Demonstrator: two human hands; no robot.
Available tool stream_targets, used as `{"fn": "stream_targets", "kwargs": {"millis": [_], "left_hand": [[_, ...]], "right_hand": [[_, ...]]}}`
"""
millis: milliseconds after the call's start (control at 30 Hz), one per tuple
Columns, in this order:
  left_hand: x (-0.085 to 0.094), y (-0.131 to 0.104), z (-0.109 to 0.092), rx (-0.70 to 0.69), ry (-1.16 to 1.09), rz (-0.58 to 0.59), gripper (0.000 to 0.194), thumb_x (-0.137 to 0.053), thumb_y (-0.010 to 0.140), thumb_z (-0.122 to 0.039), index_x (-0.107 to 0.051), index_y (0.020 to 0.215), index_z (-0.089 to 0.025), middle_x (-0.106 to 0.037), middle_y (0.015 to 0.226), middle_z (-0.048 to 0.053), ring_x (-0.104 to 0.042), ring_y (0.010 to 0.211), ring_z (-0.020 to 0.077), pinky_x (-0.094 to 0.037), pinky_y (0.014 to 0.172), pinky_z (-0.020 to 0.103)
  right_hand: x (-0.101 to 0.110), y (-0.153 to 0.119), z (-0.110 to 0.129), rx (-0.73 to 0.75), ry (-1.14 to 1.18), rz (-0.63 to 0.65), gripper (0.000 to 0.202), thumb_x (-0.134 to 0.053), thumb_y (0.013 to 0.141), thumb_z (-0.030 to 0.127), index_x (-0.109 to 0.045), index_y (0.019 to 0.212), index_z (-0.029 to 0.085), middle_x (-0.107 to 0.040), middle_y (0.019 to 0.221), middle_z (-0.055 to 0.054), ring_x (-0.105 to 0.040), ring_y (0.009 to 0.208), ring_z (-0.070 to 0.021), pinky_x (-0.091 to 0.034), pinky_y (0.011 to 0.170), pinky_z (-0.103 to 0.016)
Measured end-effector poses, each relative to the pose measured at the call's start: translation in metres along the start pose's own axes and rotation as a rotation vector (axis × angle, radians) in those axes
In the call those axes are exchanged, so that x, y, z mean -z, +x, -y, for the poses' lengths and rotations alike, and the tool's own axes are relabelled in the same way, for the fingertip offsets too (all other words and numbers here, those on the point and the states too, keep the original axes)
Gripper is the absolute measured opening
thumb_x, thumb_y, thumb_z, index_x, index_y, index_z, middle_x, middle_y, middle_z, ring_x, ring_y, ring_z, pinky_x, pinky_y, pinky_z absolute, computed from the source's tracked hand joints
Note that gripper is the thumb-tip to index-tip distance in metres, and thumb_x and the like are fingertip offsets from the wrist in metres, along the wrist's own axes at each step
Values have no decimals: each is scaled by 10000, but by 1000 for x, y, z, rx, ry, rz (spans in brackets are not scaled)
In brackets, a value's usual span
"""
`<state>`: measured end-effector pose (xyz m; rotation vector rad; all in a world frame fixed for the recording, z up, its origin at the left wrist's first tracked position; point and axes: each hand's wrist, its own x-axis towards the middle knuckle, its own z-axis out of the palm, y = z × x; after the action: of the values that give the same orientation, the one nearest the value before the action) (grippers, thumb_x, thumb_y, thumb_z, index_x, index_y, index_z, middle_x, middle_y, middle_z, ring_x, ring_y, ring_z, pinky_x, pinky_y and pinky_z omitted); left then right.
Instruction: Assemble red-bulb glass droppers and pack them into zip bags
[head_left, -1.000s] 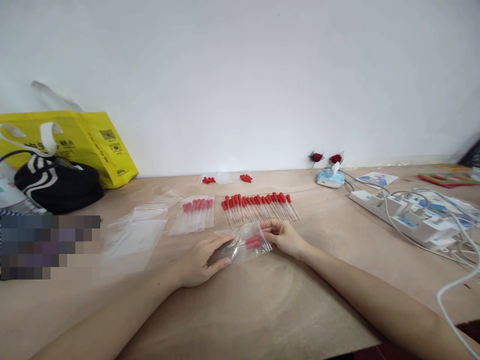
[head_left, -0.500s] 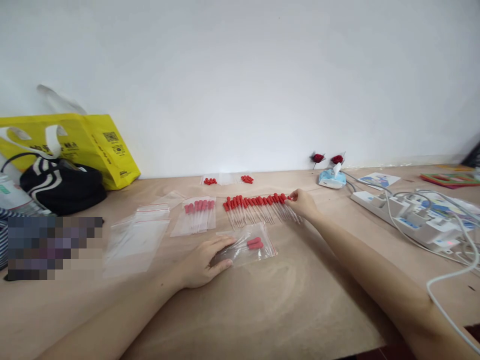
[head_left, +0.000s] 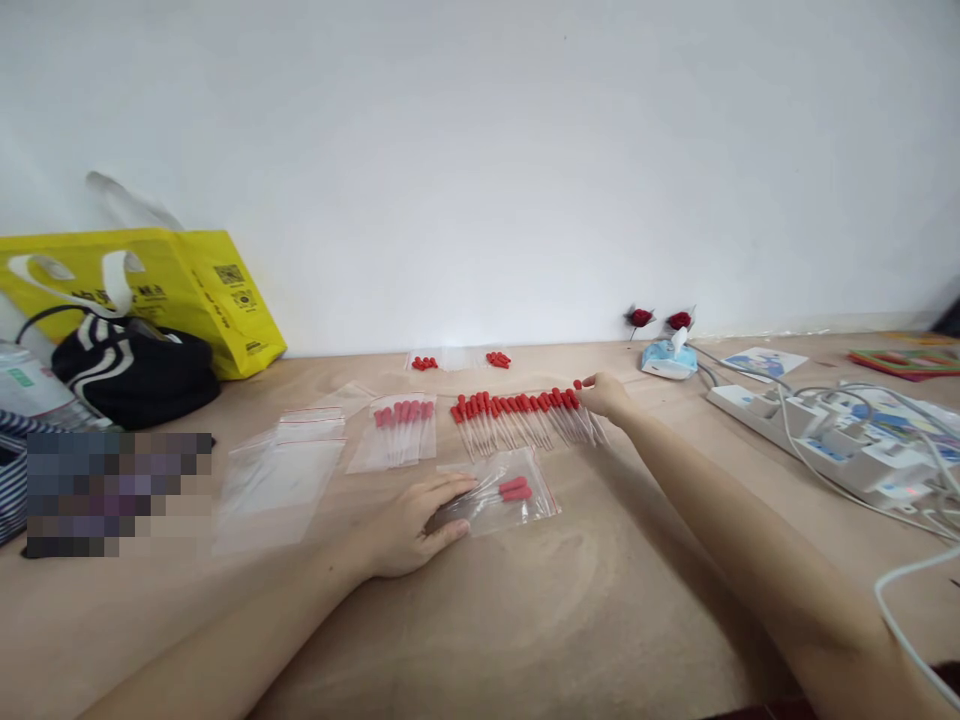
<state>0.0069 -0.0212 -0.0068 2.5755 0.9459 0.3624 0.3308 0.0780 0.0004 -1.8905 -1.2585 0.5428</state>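
Observation:
My right hand pinches the red rubber bulb of a dropper at the right end of a row of droppers. These have red bulbs and thin clear tubes pointing toward me. My left hand lies over the left end of a clear zip-lock bag, its thumb and fingers apart and holding the bag against the table. Inside that bag lie two droppers with red bulbs; their tubes are partly hidden by my fingers. Left of the row, filled bags with several droppers overlap.
Flat zip-lock bags are stacked at left. Small bags of red bulbs lie by the wall. A yellow bag and black pouch stand left. Tissues, a power strip and white cables occupy the right.
My right hand has raised the end dropper's bulb slightly above the row. My left hand stays on the bag. The whole view has shifted slightly.

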Motion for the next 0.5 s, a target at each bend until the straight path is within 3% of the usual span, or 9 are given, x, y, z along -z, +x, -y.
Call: {"fn": "stream_targets", "kwargs": {"millis": [167, 300, 400, 500], "left_hand": [[0, 0, -1, 16, 16, 17, 408, -463, 831, -322, -433, 1225, -220, -470, 1277, 52, -398, 1190, 219, -330, 992, 409], [-1, -1, 0, 12, 16, 12, 412, -454, 838, -337, -425, 1232, -221, -461, 1284, 52, -393, 1193, 218, -323, 997, 407], [-1, -1, 2, 22, 19, 11, 421, -451, 840, -345, -413, 1242, -225, -457, 1288, 51, -392, 1194, 222, -327, 992, 415], [-1, 0, 2, 28, 25, 10, 428, -450, 840, -352, -403, 1249, -233, -456, 1288, 50, -393, 1193, 227, -329, 989, 419]], "right_hand": [[8, -33, 0, 77, 316, 130, 157, -509, 705, 308, -551, 742, 162, -502, 558, 10, -460, 487, -92, -367, 477, -216], [-2, -62, -11, 85, 655, 181, 269, -557, 663, 433, -471, 708, 181, -519, 615, 23, -441, 453, -66, -365, 448, -207], [-12, -74, -16, 38, 936, 154, 314, -637, 598, 394, -433, 739, 201, -526, 625, 50, -455, 444, -58, -369, 441, -195], [-20, -83, -14, -2, 1004, 109, 330, -638, 606, 327, -396, 805, 225, -529, 606, 70, -495, 452, -73, -399, 449, -200]]}}
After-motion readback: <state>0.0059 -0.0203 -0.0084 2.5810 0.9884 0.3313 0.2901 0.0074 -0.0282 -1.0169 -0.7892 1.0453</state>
